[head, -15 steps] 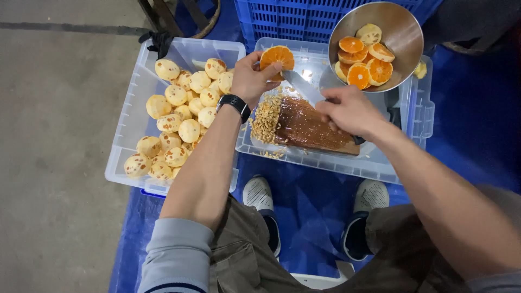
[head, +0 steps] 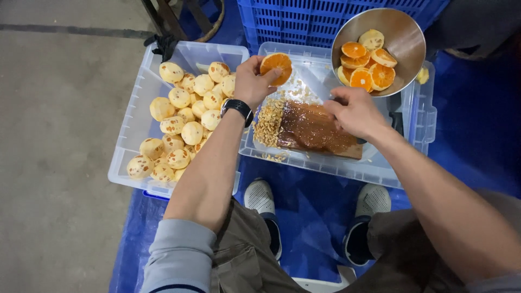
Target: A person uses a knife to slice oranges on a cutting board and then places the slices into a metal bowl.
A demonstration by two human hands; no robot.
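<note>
The left hand [head: 251, 81] is raised over the gap between two clear plastic bins and grips an orange half [head: 276, 66] between thumb and fingertips, cut face turned up toward the camera. A black wristwatch [head: 237, 106] sits on the left wrist.

The right hand [head: 354, 111] is lowered onto the far right part of a wet wooden cutting board [head: 312, 129], fingers curled downward. Whether it clasps anything cannot be told; its palm hides what lies beneath. A dark handle-like object shows just right of the hand, partly hidden.

The cutting board lies inside the right-hand bin [head: 412, 135], toward its near edge. A pile of pale seeds [head: 267, 122] covers the board's left end, and a few seeds lie scattered on the bin floor beyond it.

A round metal bowl [head: 404, 38] rests at the far right corner of the right-hand bin. It contains several orange halves [head: 364, 62], most with the cut face up.

The left-hand bin [head: 142, 89] touches the right-hand bin along its side and holds many peeled whole oranges [head: 182, 127], pale yellow with brown spots.

Both bins rest on a blue tarpaulin [head: 315, 211] spread on a concrete floor [head: 54, 135]. A blue slatted crate [head: 325, 21] stands beyond the bins. The person's two shoes [head: 259, 196] are set on the tarpaulin at the bins' near edge.
</note>
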